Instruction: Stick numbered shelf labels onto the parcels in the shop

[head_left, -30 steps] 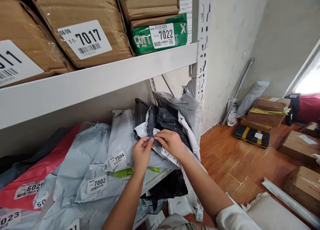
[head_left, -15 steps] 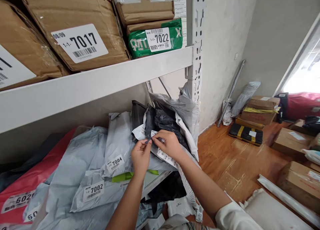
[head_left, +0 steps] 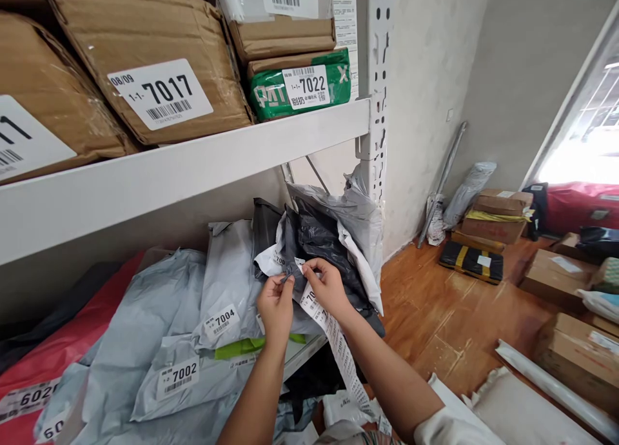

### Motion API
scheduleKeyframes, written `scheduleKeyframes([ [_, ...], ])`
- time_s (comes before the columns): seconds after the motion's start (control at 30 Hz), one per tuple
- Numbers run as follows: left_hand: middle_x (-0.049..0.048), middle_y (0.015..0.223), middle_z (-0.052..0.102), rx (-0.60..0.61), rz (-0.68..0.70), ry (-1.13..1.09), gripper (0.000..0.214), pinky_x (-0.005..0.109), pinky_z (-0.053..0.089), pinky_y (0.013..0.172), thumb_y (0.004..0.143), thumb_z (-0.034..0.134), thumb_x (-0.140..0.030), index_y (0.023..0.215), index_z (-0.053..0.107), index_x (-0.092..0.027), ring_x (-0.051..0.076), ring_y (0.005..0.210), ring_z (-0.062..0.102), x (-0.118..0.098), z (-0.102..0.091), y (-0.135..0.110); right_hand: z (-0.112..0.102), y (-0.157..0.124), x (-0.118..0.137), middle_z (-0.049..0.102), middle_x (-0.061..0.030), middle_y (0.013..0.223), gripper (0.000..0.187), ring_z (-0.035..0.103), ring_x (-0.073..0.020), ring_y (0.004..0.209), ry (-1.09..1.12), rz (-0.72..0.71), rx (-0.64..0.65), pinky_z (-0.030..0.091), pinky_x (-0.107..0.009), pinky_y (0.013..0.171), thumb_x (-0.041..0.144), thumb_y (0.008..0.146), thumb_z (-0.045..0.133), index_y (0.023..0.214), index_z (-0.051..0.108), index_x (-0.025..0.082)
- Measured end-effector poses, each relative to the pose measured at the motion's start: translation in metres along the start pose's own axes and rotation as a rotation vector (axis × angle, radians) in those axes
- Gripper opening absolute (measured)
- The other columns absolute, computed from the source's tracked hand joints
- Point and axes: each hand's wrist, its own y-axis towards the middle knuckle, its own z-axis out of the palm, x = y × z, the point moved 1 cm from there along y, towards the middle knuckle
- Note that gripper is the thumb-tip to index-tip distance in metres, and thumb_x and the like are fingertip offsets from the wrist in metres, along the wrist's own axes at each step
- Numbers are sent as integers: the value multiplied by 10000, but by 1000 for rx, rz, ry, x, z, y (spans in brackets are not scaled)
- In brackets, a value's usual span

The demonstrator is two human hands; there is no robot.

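Note:
My left hand pinches the edge of a dark grey plastic mailer bag on the lower shelf. Close beside it, my right hand is closed with thumb and finger on the top of a long strip of barcode labels. The strip trails down past my right forearm. Behind my hands stand a black mailer bag and a crumpled light grey bag. To the left leans a grey mailer bag labelled 7004; a bag labelled 7002 lies lower.
A white shelf beam crosses above my hands, bearing cardboard boxes and a green-wrapped box. A perforated upright post stands at the shelf's right end. More boxes and a white tube lie on the floor.
My right hand has drawn slightly away from my left, and more of the label strip shows below it. The view has shifted a little.

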Motion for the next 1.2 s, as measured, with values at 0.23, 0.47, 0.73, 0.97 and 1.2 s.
scheduleKeyframes([
  [0.23,-13,740,627,-56,-71,-71,188,228,463,672,764,700,-349,797,625,-180,133,698,571,16,-1,-5,-3,5,-18,630,-34,724,301,544,-150,641,101,114,-51,421,-270,626,444,828,555,794,637,157],
  [0.47,-16,698,611,-55,-67,-65,211,219,477,612,734,709,-354,777,614,-171,131,656,566,12,-2,-3,-7,-2,-10,671,-44,828,283,611,-172,783,132,68,-54,470,-290,762,408,859,558,903,682,158],
  [0.73,-6,747,632,-98,-77,-107,242,219,506,594,721,724,-373,792,625,-164,128,656,578,15,-2,-3,5,-11,-10,702,-67,825,189,640,-186,789,86,-50,-185,488,-310,760,368,796,688,770,755,193],
  [0.97,14,787,650,-105,-85,-152,251,219,516,612,722,733,-374,801,634,-157,137,700,593,20,3,-8,-12,-3,-13,708,-39,673,290,588,-160,598,361,260,-176,459,-296,617,443,657,780,722,758,161],
  [1.2,7,790,641,-115,-82,-115,248,242,539,616,711,728,-372,805,629,-165,134,675,588,20,-7,-6,-35,-3,-19,728,-46,814,206,643,-189,796,230,26,-228,483,-318,787,380,722,758,747,752,176],
])
